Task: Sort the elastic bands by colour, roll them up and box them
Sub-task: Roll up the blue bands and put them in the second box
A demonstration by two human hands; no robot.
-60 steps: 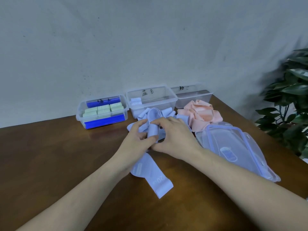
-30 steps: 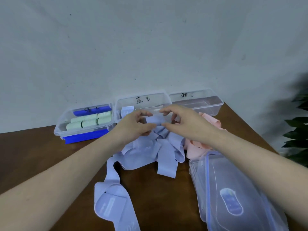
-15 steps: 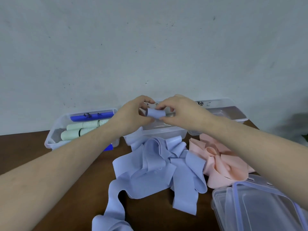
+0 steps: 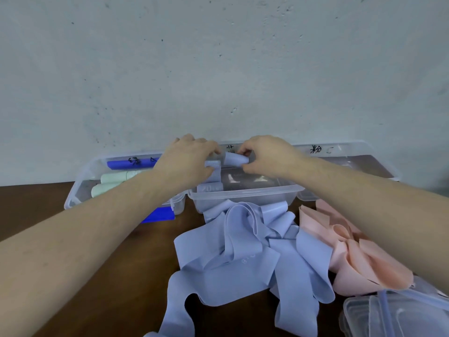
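Between both hands' pinching fingertips, the blue roll (image 4: 233,158) hung over the middle box (image 4: 245,190); setting it down snugly would prevent unrolling.

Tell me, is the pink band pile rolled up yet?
Not rolled: the pink bands lie loose and crumpled on the table, outside the boxes.

A big pale wall (image 4: 218,69) with little dark specks fills the top. Below it is a dark brown wooden tabletop (image 4: 116,283), pushed right against the wall.
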